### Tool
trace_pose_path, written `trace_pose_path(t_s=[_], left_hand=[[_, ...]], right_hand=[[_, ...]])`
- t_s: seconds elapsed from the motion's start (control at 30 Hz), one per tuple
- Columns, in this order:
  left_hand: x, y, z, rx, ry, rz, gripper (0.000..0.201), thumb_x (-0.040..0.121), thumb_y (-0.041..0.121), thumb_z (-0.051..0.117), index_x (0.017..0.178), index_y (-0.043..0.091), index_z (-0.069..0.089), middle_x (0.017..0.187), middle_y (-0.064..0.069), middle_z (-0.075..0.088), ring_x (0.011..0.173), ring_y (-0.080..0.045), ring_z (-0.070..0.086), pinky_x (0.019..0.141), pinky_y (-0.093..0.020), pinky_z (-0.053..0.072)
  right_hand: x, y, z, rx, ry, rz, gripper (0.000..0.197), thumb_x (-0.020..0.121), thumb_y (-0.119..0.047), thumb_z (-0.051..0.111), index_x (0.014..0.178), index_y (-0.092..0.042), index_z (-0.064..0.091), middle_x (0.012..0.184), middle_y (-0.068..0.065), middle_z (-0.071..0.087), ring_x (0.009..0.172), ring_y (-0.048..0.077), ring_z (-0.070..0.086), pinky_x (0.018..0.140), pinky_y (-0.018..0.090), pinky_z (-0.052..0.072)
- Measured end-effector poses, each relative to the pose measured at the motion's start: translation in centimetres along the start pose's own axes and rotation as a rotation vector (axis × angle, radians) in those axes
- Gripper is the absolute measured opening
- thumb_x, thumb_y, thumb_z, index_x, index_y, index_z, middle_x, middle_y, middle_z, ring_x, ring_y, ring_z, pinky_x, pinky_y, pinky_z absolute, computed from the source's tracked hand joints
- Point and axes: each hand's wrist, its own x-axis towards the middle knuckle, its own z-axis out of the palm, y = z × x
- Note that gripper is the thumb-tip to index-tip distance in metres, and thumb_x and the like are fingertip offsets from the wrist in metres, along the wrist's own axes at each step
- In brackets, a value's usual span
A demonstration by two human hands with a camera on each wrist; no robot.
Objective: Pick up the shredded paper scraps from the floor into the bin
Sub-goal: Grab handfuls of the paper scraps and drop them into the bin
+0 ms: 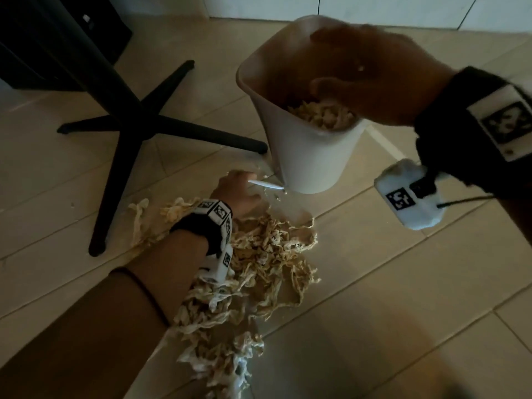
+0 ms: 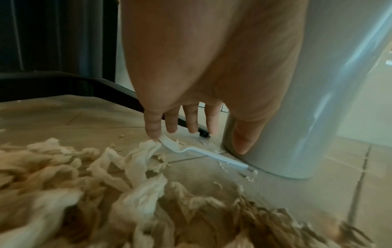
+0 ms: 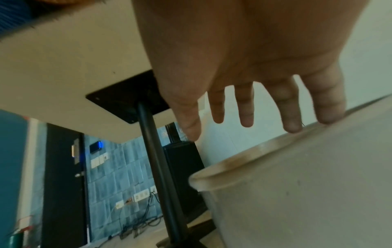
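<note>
- The shredded paper scraps (image 1: 259, 254) lie heaped on the tiled floor (image 1: 403, 283) in a long drift whose axis runs from about 6 o'clock up to 12 o'clock in the head view, ending just short of the white bin (image 1: 305, 156).
- A smaller load of scraps already sits inside the bin, so the job is, by my judgement, partly done with most of the heap left.
- The left hand (image 1: 236, 191) is the nearer one: it is down at the 12 o'clock end of the heap, with the bulk of the paper lying back toward 6 o'clock, under and behind the wrist.
- In the left wrist view its fingers (image 2: 151, 127) are straight and spread, pointing down at the floor, holding nothing (the little fingertip looks to touch the nearest scrap, or nearly).
- A white plastic fork (image 2: 191, 151) lies on the floor just beyond those fingertips, its handle reaching the foot of the bin at about 3 o'clock.
- The right hand (image 1: 368, 79) hovers over the bin's mouth, palm down, fingers loosely spread and empty; two fingertips appear to rest on the rim.
- The next gather likely calls for the left hand to draw back toward 6 o'clock and close on a clump, leaving the fork.
- A black cross-shaped worktop base (image 1: 135, 122) stands at 10 o'clock.
</note>
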Motion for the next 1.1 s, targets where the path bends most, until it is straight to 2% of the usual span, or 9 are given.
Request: trace_pose_path(t_s=[0.1, 0.17, 0.33, 0.43, 0.57, 0.67, 0.83, 0.97, 1.1], left_hand=[[2.7, 0.5, 0.6, 0.086, -0.017, 0.041, 0.067, 0.084, 0.036, 0.066, 0.145, 0.028, 0.04, 0.157, -0.005, 0.028, 0.145, -0.028, 0.025, 0.117, -0.045, 0.028], [4.2, 0.7, 1.0, 0.16, -0.055, 0.062, 0.069, 0.086, 0.038, 0.063, 0.148, 0.031, 0.034, 0.161, -0.005, 0.02, 0.148, -0.029, 0.017, 0.118, -0.05, 0.024], [4.5, 0.9, 2.7, 0.222, -0.21, 0.086, 0.07, 0.09, 0.059, 0.048, 0.152, 0.039, 0.022, 0.165, 0.003, 0.006, 0.152, -0.027, 0.005, 0.12, -0.053, 0.018], [1.8, 1.5, 3.4, 0.252, -0.222, 0.126, 0.078, 0.083, 0.079, 0.038, 0.15, 0.041, 0.023, 0.164, 0.008, 0.008, 0.151, -0.027, 0.007, 0.119, -0.054, 0.018], [-2.4, 2.1, 4.1, 0.3, -0.276, 0.181, 0.085, 0.073, 0.09, 0.034, 0.145, 0.046, 0.026, 0.163, 0.01, 0.008, 0.15, -0.027, 0.007, 0.117, -0.056, 0.021], [-5.3, 2.5, 4.8, 0.363, -0.299, 0.186, 0.094, 0.066, 0.092, 0.043, 0.146, 0.048, 0.021, 0.164, 0.005, 0.008, 0.149, -0.03, 0.008, 0.113, -0.056, 0.024], [-8.7, 2.9, 7.1, 0.38, -0.328, 0.161, 0.116, 0.056, 0.087, 0.06, 0.147, 0.049, 0.0, 0.163, 0.003, -0.001, 0.147, -0.035, 0.004, 0.111, -0.063, 0.023], [-10.5, 3.9, 8.3, 0.414, -0.232, 0.181, 0.11, 0.063, 0.066, 0.076, 0.148, 0.046, 0.009, 0.161, -0.003, 0.007, 0.14, -0.036, 0.019, 0.106, -0.056, 0.031], [-11.5, 4.1, 8.8, 0.407, -0.177, 0.259, 0.088, 0.074, 0.054, 0.075, 0.146, 0.037, 0.029, 0.152, 0.0, 0.024, 0.128, -0.03, 0.038, 0.096, -0.046, 0.045]], right_hand=[[-3.2, 0.9, 0.3, 0.112, 0.19, -0.14, 0.047, 0.096, -0.039, 0.05, 0.14, -0.025, 0.042, 0.139, 0.003, 0.049, 0.12, 0.02, 0.051, 0.092, 0.03, 0.044], [-5.4, 1.7, 1.1, 0.199, 0.283, -0.211, 0.041, 0.096, -0.033, 0.05, 0.133, -0.016, 0.05, 0.13, 0.004, 0.055, 0.113, 0.018, 0.055, 0.092, 0.035, 0.05], [-10.1, 3.8, 5.8, 0.389, 0.349, -0.182, 0.019, 0.095, -0.009, 0.057, 0.112, -0.008, 0.064, 0.103, 0.006, 0.062, 0.086, 0.02, 0.062, 0.074, 0.038, 0.053], [-11.2, 5.4, 10.4, 0.413, 0.165, -0.058, 0.022, 0.094, -0.015, 0.058, 0.114, -0.018, 0.064, 0.105, -0.001, 0.059, 0.083, 0.013, 0.06, 0.073, 0.036, 0.054], [-11.1, 7.0, 17.4, 0.239, -0.28, 0.113, 0.046, 0.09, -0.032, 0.059, 0.134, -0.028, 0.048, 0.13, 0.003, 0.046, 0.109, 0.021, 0.054, 0.094, 0.041, 0.049], [-10.7, 7.0, 20.8, 0.141, -0.474, 0.183, 0.058, 0.09, -0.035, 0.057, 0.143, -0.026, 0.037, 0.144, 0.007, 0.034, 0.125, 0.029, 0.045, 0.102, 0.043, 0.043], [-10.9, 5.9, 22.7, 0.139, -0.565, 0.241, 0.053, 0.088, -0.017, 0.052, 0.14, -0.025, 0.042, 0.141, 0.006, 0.032, 0.125, 0.032, 0.041, 0.102, 0.044, 0.042], [-12.0, 5.0, 22.5, 0.359, -0.62, 0.253, 0.054, 0.085, -0.003, 0.049, 0.135, -0.023, 0.052, 0.129, 0.013, 0.044, 0.119, 0.033, 0.049, 0.103, 0.034, 0.039], [-13.3, 5.6, 21.5, 0.463, -0.546, 0.34, 0.043, 0.086, -0.001, 0.051, 0.126, -0.013, 0.06, 0.125, 0.016, 0.052, 0.114, 0.033, 0.054, 0.095, 0.03, 0.039]])
